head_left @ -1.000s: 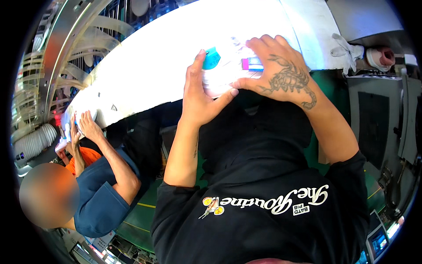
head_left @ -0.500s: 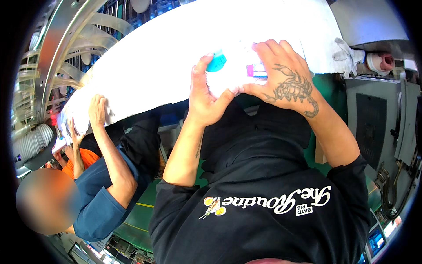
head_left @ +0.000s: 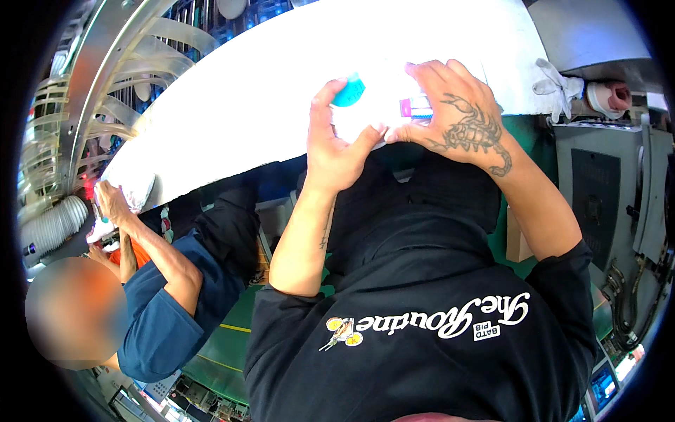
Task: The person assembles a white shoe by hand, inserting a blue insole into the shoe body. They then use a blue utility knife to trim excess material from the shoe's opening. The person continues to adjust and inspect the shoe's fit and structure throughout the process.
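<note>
A bright white pack (head_left: 383, 109), its outline washed out by glare, rests at the near edge of the white table (head_left: 267, 91) in front of me. It carries a teal rounded patch (head_left: 349, 92) on its left and a small pink-edged print (head_left: 406, 107) on its right. My left hand (head_left: 333, 144) grips the pack's left side, fingers curled at the teal patch and thumb along the near edge. Around the right side is my right hand (head_left: 457, 116), tattooed on the back, its thumb tip close to the left one. My palms hide part of the pack.
White gloves (head_left: 557, 88) and a whitish roll with a pinkish core (head_left: 609, 100) lie at the right. A grey cabinet (head_left: 594, 190) stands beyond. At left, a co-worker in a blue shirt (head_left: 165, 309) works near clear curved tubes (head_left: 158, 56). A cardboard box (head_left: 517, 239) stands below the table.
My hands and the pack have shifted slightly to the right, with the grip kept. The co-worker's near arm has moved left, and a whitish object now shows on the table beside it.
</note>
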Motion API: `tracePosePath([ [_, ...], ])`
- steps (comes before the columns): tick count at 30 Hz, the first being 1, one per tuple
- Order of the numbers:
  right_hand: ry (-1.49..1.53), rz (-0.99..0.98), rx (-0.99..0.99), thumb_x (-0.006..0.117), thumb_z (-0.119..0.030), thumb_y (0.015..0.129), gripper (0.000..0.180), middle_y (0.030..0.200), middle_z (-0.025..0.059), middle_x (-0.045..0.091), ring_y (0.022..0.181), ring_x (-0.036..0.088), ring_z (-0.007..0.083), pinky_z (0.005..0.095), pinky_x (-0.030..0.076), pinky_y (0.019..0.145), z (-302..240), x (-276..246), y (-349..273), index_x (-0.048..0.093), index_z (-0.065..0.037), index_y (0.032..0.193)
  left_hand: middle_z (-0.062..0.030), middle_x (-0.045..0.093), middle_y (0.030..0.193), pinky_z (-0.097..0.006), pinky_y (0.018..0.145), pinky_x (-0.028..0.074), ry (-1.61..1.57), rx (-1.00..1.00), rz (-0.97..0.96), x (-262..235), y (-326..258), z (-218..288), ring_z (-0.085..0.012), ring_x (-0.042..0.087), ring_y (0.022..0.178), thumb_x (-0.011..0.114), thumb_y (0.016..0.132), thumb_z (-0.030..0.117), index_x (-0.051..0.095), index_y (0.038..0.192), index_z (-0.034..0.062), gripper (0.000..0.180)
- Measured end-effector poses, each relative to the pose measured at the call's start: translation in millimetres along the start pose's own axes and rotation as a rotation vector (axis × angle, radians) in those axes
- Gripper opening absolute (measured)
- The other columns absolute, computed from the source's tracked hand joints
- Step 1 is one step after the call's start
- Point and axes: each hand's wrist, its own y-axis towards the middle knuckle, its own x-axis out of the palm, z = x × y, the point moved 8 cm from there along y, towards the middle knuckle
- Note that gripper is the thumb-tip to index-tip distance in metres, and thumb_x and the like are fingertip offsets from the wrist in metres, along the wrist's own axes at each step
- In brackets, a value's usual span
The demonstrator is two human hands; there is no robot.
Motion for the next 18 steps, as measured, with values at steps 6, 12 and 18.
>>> tracePosePath([
  [6, 0.001, -0.01, 0.082, 0.078, -0.086, 0.076, 0.106, 0.133, 0.0121, 0.075, 0.118, 0.069, 0.031, 0.0459, 0.059, 0.098, 1, -1, -7, 0.067, -0.006, 0.145, -0.0155, 0.049, 0.151, -0.043, 0.116, 0.048, -0.202, -0.136, -0.069, -3, -2, -4, -0.0282, 0.054, 0.139, 0.081, 0.095, 0.017, 0.041, 0.161, 0.0108, 0.078],
  [12, 0.03, 0.003, 0.06, 0.083, -0.082, 0.074, 0.106, 0.14, 0.0116, 0.073, 0.122, 0.068, 0.0313, 0.0456, 0.058, 0.102, 6, 3, -11, 0.066, -0.008, 0.148, -0.016, 0.048, 0.155, -0.043, 0.115, 0.049, -0.239, -0.128, -0.068, -6, -4, -12, -0.0297, 0.055, 0.14, 0.08, 0.093, 0.016, 0.038, 0.163, 0.0128, 0.082],
  [18, 0.067, 0.054, -0.018, 0.093, -0.068, 0.068, 0.105, 0.139, 0.0124, 0.071, 0.119, 0.065, 0.0321, 0.0426, 0.056, 0.103, 8, -1, -14, 0.063, -0.006, 0.148, -0.0189, 0.052, 0.148, -0.043, 0.111, 0.053, 0.026, -0.156, 0.014, 0, -3, 14, -0.0325, 0.058, 0.138, 0.091, 0.083, 0.021, 0.036, 0.16, 0.0123, 0.095],
])
